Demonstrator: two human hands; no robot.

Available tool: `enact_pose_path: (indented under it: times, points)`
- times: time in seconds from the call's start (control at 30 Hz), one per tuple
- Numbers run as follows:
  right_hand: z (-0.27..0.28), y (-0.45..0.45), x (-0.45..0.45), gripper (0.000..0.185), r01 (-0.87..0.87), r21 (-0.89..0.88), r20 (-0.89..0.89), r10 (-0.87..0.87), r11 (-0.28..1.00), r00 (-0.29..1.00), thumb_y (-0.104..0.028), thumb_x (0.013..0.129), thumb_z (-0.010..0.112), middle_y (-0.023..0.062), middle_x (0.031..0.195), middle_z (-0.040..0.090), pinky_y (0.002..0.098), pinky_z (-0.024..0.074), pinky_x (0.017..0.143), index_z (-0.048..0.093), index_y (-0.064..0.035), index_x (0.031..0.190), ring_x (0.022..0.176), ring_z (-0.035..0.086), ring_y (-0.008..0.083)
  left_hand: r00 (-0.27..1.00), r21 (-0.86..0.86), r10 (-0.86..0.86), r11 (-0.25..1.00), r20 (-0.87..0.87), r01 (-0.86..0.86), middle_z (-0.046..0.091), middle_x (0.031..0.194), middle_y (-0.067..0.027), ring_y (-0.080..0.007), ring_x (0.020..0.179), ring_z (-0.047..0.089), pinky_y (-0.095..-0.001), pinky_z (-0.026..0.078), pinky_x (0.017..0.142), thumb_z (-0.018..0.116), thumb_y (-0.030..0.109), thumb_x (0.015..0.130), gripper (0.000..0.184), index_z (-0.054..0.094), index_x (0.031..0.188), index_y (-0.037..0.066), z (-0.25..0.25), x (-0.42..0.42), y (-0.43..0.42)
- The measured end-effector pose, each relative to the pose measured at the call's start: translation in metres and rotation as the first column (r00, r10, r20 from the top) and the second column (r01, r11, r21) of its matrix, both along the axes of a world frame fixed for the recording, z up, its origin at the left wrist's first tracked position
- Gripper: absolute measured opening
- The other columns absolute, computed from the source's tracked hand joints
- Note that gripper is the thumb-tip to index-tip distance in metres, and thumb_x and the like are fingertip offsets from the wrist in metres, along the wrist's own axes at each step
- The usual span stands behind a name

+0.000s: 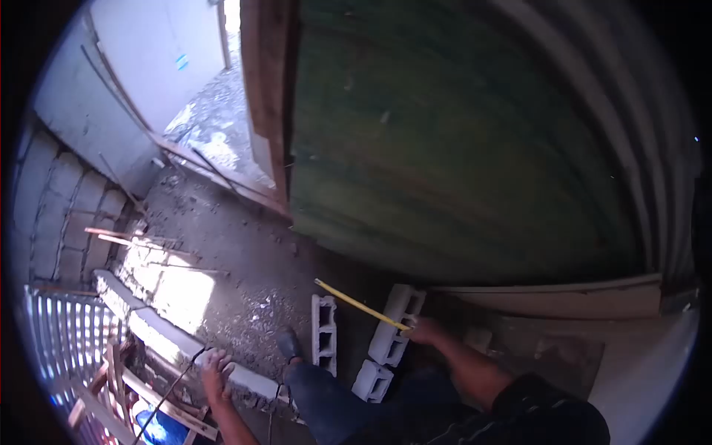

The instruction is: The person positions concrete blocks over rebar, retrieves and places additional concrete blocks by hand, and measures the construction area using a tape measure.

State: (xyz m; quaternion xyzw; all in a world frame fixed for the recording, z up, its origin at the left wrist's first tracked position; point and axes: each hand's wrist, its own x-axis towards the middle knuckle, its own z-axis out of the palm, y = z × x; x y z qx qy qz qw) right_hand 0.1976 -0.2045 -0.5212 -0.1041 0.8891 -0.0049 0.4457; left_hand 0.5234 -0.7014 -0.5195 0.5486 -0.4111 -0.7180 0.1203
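My right hand [421, 331] is closed on a yellow strip [360, 305], which looks like a measuring tape or rule and extends up and left over the floor. Beneath it stands a hollow concrete block [387, 341], with a shorter block [372, 381] just below. Another hollow block [323, 334] lies to the left, near my foot. My left hand [216, 365] is at the low block wall [165, 335], its fingers partly spread beside a thin dark rod [167, 394]. Nothing shows in its grasp.
A large green panel [460, 148] stands ahead, beside a doorway with a wooden sill [222, 175]. Wooden sticks [141, 243] lie near the block wall at left. Lumber [111, 386] and a blue object [162, 429] are at lower left.
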Motion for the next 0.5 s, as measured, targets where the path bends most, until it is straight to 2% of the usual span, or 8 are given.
enact_pose_path:
  times: [0.07, 0.1, 0.17, 0.23, 0.3, 0.33, 0.4, 0.5]
  points:
    - [0.021, -0.004, 0.005, 0.070, 0.108, -0.061, 0.046, -0.105, 0.992, 0.993, -0.052, 0.076, 0.063, 0.0208, 0.115, 0.062, 0.0412, 0.0487, 0.090, 0.052, -0.0089, 0.130, 0.105, 0.061, 0.0348, 0.986, -0.099, -0.104, 0.991, -0.132, 0.092, 0.057, 0.107, -0.0091, -0.0173, 0.090, 0.059, -0.0275, 0.049, 0.070, 0.058, 0.026, 0.093, 0.039, 0.048, 0.123, 0.005, 0.030, -0.052, -0.030]
    - [0.007, 0.009, 0.016, 0.062, 0.081, -0.148, -0.047, -0.089, 0.986, 0.995, -0.050, 0.077, 0.062, 0.0200, 0.110, 0.065, 0.0420, 0.0497, 0.087, 0.059, -0.0087, 0.122, 0.101, 0.063, 0.0349, 0.987, -0.247, -0.162, 0.957, -0.018, 0.152, 0.057, 0.113, -0.0070, -0.0170, 0.094, 0.057, -0.0276, 0.047, 0.075, 0.059, 0.033, 0.091, 0.044, 0.048, 0.125, 0.007, 0.060, -0.092, -0.035]
    - [0.039, 0.005, 0.019, 0.050, -0.046, -0.190, -0.007, 0.045, 0.981, 0.999, -0.046, 0.079, 0.061, 0.0207, 0.107, 0.065, 0.0418, 0.0493, 0.086, 0.065, -0.0074, 0.110, 0.100, 0.063, 0.0355, 0.939, -0.462, -0.304, 0.864, -0.160, 0.200, 0.057, 0.117, -0.0057, -0.0171, 0.101, 0.056, -0.0304, 0.044, 0.084, 0.056, 0.035, 0.094, 0.043, 0.049, 0.127, 0.007, 0.127, -0.168, -0.036]
    - [0.069, 0.006, 0.034, 0.047, 0.219, -0.299, 0.058, -0.211, 0.929, 0.976, -0.046, 0.082, 0.056, 0.0194, 0.108, 0.064, 0.0416, 0.0476, 0.088, 0.068, -0.0059, 0.103, 0.098, 0.062, 0.0368, 0.873, -0.628, -0.443, 0.743, -0.204, 0.231, 0.057, 0.121, -0.0082, -0.0209, 0.109, 0.055, -0.0330, 0.042, 0.090, 0.052, 0.033, 0.096, 0.044, 0.049, 0.129, 0.005, 0.189, -0.240, -0.036]
    - [0.061, 0.018, 0.052, 0.045, 0.227, -0.437, 0.035, -0.236, 0.870, 0.971, -0.044, 0.083, 0.056, 0.0188, 0.100, 0.067, 0.0406, 0.0482, 0.083, 0.068, -0.0045, 0.101, 0.095, 0.063, 0.0347, 0.801, -0.781, -0.542, 0.604, -0.256, 0.159, 0.060, 0.115, -0.0097, -0.0195, 0.108, 0.056, -0.0335, 0.041, 0.094, 0.051, 0.024, 0.096, 0.036, 0.054, 0.125, 0.003, 0.285, -0.307, 0.006]
    - [0.060, 0.021, 0.059, 0.045, 0.253, -0.449, 0.018, -0.274, 0.857, 0.962, -0.044, 0.083, 0.056, 0.0188, 0.100, 0.067, 0.0406, 0.0482, 0.083, 0.068, -0.0045, 0.101, 0.095, 0.063, 0.0347, 0.759, -0.781, -0.546, 0.619, -0.354, 0.081, 0.060, 0.115, -0.0104, -0.0198, 0.109, 0.055, -0.0344, 0.041, 0.097, 0.052, 0.020, 0.095, 0.035, 0.054, 0.124, 0.000, 0.324, -0.333, 0.031]
    - [0.058, 0.019, 0.077, 0.040, 0.440, -0.447, 0.192, -0.396, 0.779, 0.898, -0.039, 0.086, 0.055, 0.0186, 0.096, 0.068, 0.0395, 0.0492, 0.081, 0.067, -0.0067, 0.106, 0.090, 0.065, 0.0313, 0.665, -0.936, -0.723, 0.338, -0.188, 0.102, 0.060, 0.118, -0.0129, -0.0227, 0.111, 0.055, -0.0348, 0.041, 0.099, 0.054, 0.017, 0.093, 0.038, 0.052, 0.125, -0.004, 0.398, -0.366, 0.072]
    - [0.084, 0.023, 0.100, 0.036, 0.431, -0.452, 0.250, -0.354, 0.781, 0.901, -0.036, 0.088, 0.053, 0.0180, 0.094, 0.068, 0.0398, 0.0488, 0.080, 0.068, -0.0068, 0.103, 0.090, 0.065, 0.0306, 0.484, -0.969, -0.856, 0.239, -0.183, 0.056, 0.060, 0.117, -0.0133, -0.0229, 0.111, 0.056, -0.0357, 0.040, 0.099, 0.057, 0.023, 0.092, 0.037, 0.055, 0.120, -0.002, 0.457, -0.406, 0.151]
